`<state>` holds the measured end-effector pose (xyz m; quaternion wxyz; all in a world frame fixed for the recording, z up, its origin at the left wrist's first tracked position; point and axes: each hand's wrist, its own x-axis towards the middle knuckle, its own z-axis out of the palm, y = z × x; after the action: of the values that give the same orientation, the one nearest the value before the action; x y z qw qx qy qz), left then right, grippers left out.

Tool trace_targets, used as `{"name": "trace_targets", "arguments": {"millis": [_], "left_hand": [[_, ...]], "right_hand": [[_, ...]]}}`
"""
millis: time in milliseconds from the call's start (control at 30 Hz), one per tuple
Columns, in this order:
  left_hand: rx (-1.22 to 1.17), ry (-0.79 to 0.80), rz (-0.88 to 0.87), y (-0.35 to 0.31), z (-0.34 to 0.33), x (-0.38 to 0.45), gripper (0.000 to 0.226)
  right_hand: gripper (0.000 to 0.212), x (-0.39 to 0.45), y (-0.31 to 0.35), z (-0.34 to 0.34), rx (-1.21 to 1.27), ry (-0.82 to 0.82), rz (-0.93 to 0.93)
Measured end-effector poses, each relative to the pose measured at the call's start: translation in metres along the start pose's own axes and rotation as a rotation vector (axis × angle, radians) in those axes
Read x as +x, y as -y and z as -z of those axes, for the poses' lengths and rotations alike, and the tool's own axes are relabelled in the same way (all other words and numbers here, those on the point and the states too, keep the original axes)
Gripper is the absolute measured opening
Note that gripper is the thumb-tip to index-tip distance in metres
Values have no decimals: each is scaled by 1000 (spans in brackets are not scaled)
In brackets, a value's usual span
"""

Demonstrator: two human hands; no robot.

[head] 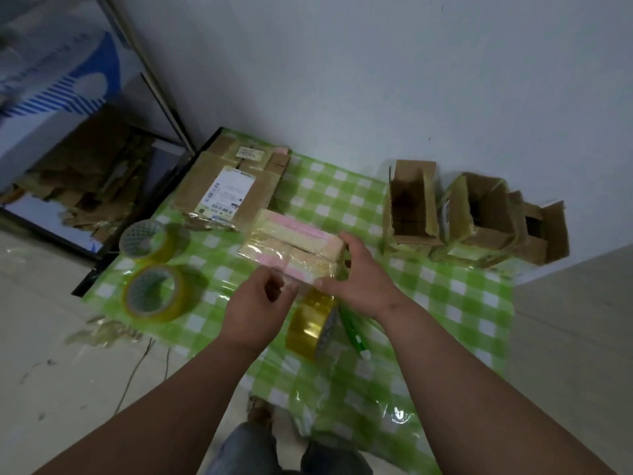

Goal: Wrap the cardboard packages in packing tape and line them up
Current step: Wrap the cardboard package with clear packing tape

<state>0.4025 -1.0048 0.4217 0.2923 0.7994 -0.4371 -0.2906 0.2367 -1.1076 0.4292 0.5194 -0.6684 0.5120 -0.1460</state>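
Glossy yellowish tape is already covering the pink-and-cream package (294, 250) at the centre of the frame, and both hands are working on it. The right hand (356, 279) is gripping its near right end, fingers curled over the corner. The left hand (263, 299) is sitting at the near edge with fingers bent as if pinching a tape end or the package's edge; which one I cannot tell, since the fingertips are hiding it. The package is a flat rectangular block, shiny and slightly crinkled where the film is lying over it.

Just below the hands, a roll of golden tape (310, 323) is standing on its edge, seemingly feeding toward the package, with a green cutter or pen (352, 332) lying beside it. At middle left, two more tape rolls (154, 265) are lying flat, thick, translucent and amber-tinted. Everything is resting on a slick green-and-white checked cloth (462, 303).

Judging progress: this package seems to be well into its wrapping, though not finished. At the upper right, three open cardboard boxes (472, 214) are standing side by side against the wall, dull brown with ragged taped edges; they look unsealed. At upper centre, a flattened labelled carton (229, 190) is lying on the cloth. No line of finished packages is visible, so lining up appears to be ahead.
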Motion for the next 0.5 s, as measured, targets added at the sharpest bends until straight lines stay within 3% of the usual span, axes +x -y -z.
{"name": "trace_targets", "arguments": {"millis": [33, 133, 333, 500], "left_hand": [[-118, 127, 95, 1, -4, -4, 20], [-412, 479, 312, -1, -13, -11, 42], [-470, 477, 381, -5, -18, -8, 46], [-419, 514, 391, -10, -15, -4, 41]], "right_hand": [[98, 0, -1, -1, -15, 1, 2], [104, -1, -2, -3, -18, 13, 18], [76, -2, -6, -5, -181, 77, 58], [73, -3, -5, -6, -204, 78, 56]]}}
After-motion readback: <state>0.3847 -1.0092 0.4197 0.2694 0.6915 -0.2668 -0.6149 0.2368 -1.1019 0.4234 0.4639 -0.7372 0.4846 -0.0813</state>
